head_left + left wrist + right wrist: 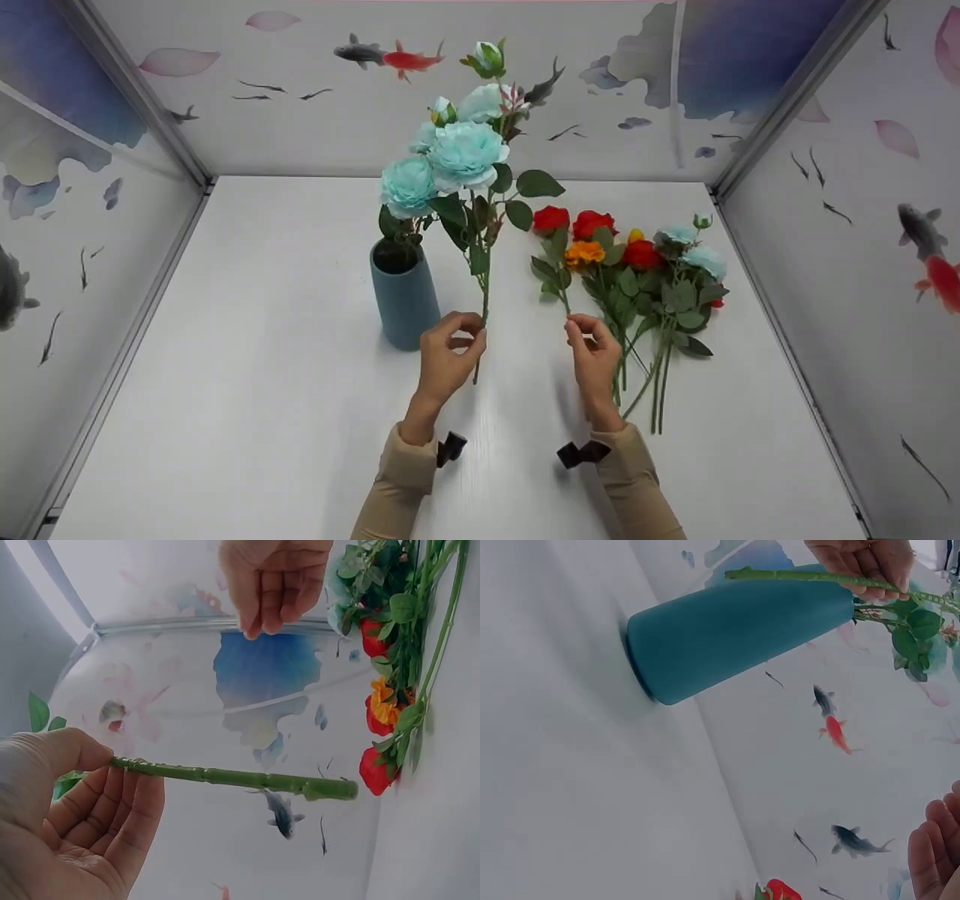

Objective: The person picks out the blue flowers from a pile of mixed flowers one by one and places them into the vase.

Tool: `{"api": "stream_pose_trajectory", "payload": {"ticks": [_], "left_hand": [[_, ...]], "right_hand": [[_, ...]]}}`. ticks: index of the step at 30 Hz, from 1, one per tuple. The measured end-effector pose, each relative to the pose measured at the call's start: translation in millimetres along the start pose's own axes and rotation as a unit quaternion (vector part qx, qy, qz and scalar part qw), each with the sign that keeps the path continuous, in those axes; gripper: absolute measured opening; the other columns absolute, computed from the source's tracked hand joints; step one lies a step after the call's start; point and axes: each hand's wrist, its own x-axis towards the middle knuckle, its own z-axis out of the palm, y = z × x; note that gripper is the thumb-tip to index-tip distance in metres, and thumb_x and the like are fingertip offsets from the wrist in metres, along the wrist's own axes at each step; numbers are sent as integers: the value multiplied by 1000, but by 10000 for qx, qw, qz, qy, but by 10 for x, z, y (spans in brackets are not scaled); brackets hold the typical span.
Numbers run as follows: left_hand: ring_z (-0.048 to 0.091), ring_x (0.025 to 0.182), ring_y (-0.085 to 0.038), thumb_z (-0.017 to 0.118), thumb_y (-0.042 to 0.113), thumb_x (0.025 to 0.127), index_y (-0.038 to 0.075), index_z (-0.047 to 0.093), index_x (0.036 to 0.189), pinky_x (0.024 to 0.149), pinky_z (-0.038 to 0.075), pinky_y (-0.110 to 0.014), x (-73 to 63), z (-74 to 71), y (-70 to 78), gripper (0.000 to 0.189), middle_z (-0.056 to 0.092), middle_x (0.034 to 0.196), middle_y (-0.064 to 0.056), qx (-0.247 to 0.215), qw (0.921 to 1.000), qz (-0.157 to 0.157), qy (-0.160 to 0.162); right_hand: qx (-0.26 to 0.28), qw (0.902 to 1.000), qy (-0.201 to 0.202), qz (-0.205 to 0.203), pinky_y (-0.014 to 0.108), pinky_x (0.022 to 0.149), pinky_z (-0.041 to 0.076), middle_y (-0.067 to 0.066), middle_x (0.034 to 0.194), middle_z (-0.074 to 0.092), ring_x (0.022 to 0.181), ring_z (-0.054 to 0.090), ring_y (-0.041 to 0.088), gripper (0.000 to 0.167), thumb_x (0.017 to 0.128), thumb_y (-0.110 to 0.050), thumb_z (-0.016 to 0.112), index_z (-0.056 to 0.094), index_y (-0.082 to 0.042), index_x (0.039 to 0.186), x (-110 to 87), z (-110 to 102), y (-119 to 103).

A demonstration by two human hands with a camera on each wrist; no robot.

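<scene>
My left hand (448,361) pinches the green stem (240,778) of a light blue artificial flower spray (469,154) between thumb and fingers. The spray stands upright in the air, its cut end below the hand. Just left of it is a blue-grey vase (405,300), with another light blue flower (409,187) rising from its mouth. In the head view my right hand (596,364) overlaps the stem of a red rose (551,219). The left wrist view shows that right hand (281,589) raised, fingers loosely bent and holding nothing.
On the right of the white table (247,360) lies a pile of flowers: red roses (642,255), an orange flower (585,253) and light blue blooms (703,261), stems toward the front. Printed panels (285,97) enclose the table at the back and sides.
</scene>
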Motion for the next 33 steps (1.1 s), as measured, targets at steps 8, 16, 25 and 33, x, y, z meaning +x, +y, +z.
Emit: {"api": "stream_pose_trajectory", "payload": {"ticks": [8,16,25,33], "left_hand": [[63,71,-27,63,-16,76,-7,64,85,56,55,-34,64,-82,22,13,63,77,-19,119,9995,185,226],[63,69,-27,62,-19,74,-7,64,84,55,55,-35,96,-126,69,16,64,77,-14,44,9989,330,335],[62,70,-28,62,-17,75,-10,63,86,57,55,-37,151,-222,185,13,63,78,-19,79,9975,541,442],[61,71,-27,64,-16,74,-8,64,88,56,55,-35,162,-306,-46,16,63,79,-18,306,9950,715,627]], "right_hand": [[5,9995,262,163,23,60,47,10,79,60,71,57,15,16,88,3,60,61,18,94,32,-131,58],[65,9993,372,-30,20,63,47,14,78,60,71,58,10,15,88,7,58,59,20,94,68,-266,93],[-94,9975,685,133,22,59,43,24,82,57,70,54,19,17,88,4,59,59,19,96,103,-490,135],[-480,9947,898,169,19,61,43,13,82,60,73,55,14,18,89,0,60,62,16,97,116,-654,160]]}}
